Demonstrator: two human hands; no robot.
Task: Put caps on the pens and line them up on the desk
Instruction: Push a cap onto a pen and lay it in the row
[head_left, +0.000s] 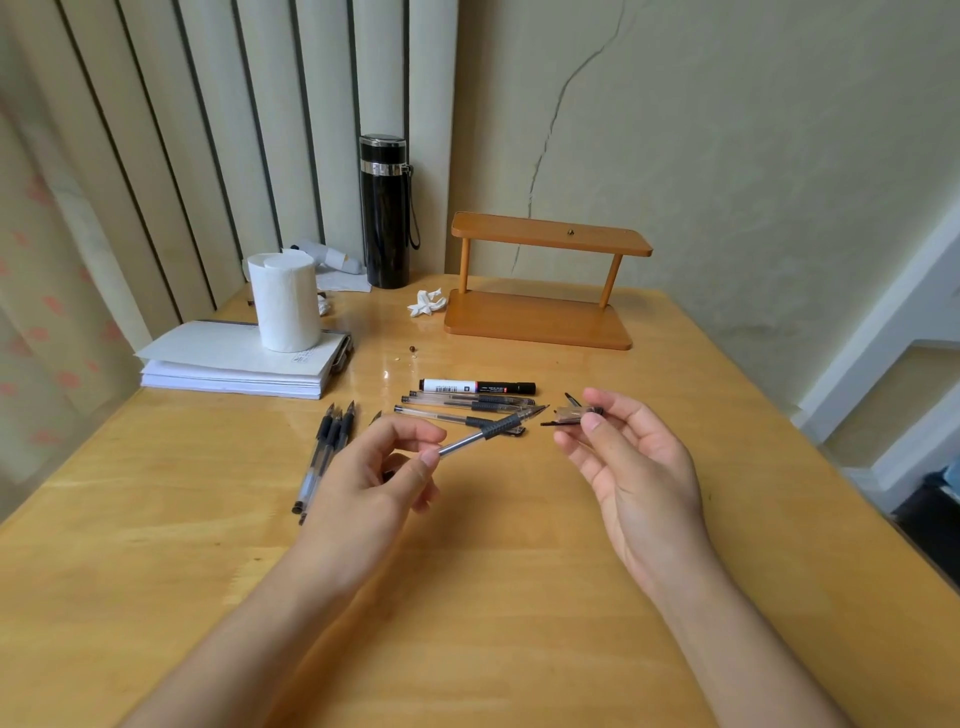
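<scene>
Left hand: the left hand (382, 470) hovers above the middle of the desk (519, 597), thumb and fingers pinched on the back end of an uncapped pen (488, 430), whose tip points up and right toward the other hand.
Right hand: the right hand (631, 467) is raised just right of that tip, palm turned inward, with thumb and fingertips pinching a clear cap (576, 414); cap and pen tip are near but apart.
Capped row: three clear pens (467, 408) lie side by side beyond the hands, with a black-and-white marker (478, 387) lying just behind them toward the far edge.
Uncapped pens: a bunch of uncapped pens (327, 447) lies left of the left hand, tips toward the far edge, partly hidden by the hand.
Far left corner: a tissue roll (285, 304) stands on a stack of papers (234, 369); a black flask (384, 213) stands behind.
Far edge: a wooden shelf (540, 280) sits there, with a crumpled tissue (426, 302) just left of it.
</scene>
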